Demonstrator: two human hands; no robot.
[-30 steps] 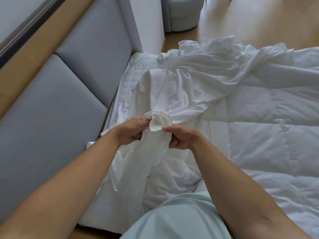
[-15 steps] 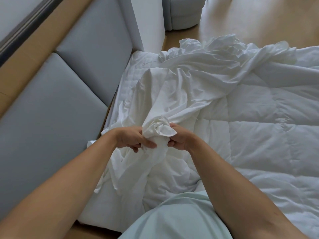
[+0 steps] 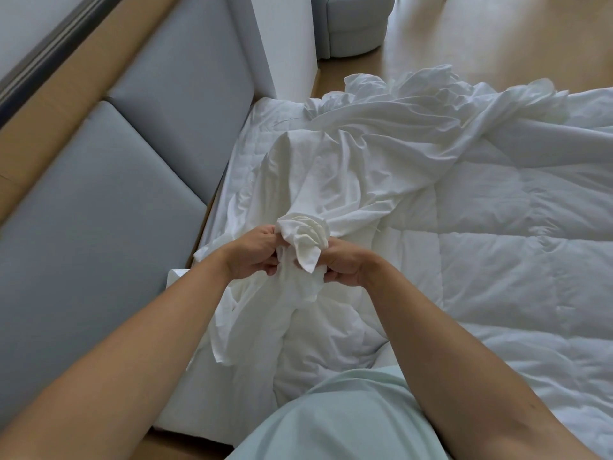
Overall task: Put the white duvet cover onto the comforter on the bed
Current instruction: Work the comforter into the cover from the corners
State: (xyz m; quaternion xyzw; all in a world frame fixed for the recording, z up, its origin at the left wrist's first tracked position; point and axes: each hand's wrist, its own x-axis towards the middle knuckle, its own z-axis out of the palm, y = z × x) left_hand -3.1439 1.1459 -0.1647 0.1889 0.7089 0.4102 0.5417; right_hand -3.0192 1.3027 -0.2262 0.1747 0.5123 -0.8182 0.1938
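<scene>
A grey padded headboard [image 3: 109, 180] runs down the left, wood floor [image 3: 481, 38] beyond, and the bed [image 3: 185, 393] fills the rest. Left hand [image 3: 252, 252], fingers curled tight, grips a bunched wad of the white duvet cover [image 3: 348, 167]; right hand [image 3: 345, 263] pinches the same bunch from the other side. The cover trails rumpled across the quilted comforter [image 3: 514, 267] spread on the bed.
</scene>
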